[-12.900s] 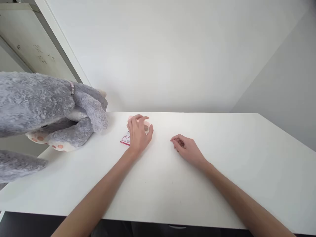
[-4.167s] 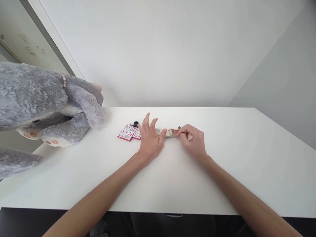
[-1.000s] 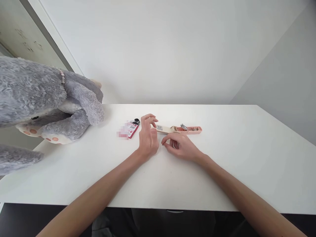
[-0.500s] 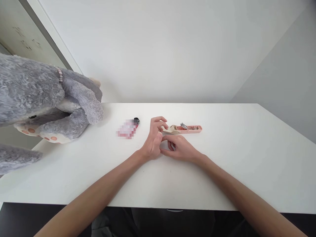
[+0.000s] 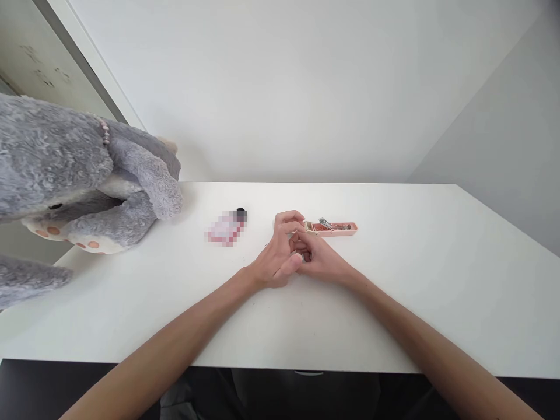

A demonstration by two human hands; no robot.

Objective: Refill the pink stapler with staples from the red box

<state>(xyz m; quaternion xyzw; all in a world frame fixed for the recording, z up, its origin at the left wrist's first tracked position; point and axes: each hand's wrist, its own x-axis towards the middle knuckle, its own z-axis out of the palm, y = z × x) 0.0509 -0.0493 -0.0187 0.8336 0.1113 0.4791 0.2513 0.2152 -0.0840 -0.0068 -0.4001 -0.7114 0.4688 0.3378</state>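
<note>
Two bare hands come together in the head view, just in front of and to the left of one open pink case (image 5: 345, 228), the landmark here. One left hand (image 5: 280, 254) has bent fingers and its thumb across the fingertips of one right hand (image 5: 321, 256), whose fingers are curled; whether either grips something small cannot be told. Both hands hide part of the case's cream end (image 5: 308, 227). One silver metal piece (image 5: 325, 223) lies tilted on the case, among smaller contents too small to count. Well to the case's left are a pixelated red-and-white patch (image 5: 225, 228), its number of items unclear, and one black object (image 5: 241, 214) touching its upper right. Farther left sits one grey plush toy (image 5: 48, 157) wearing one bead string (image 5: 105, 131). One white desk (image 5: 394, 291) lies beneath the case.
</note>
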